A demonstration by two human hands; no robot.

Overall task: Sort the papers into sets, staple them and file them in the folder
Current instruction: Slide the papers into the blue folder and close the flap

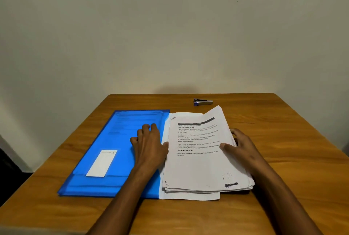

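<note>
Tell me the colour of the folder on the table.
Bright blue folder, with a white label; seen in the head view.

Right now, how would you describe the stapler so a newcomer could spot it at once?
On the wooden table, look past the paper stack toward the far edge by the wall. The stapler lies there alone, small, silver with a purple tip, the only metal item, apart from both hands.
</note>
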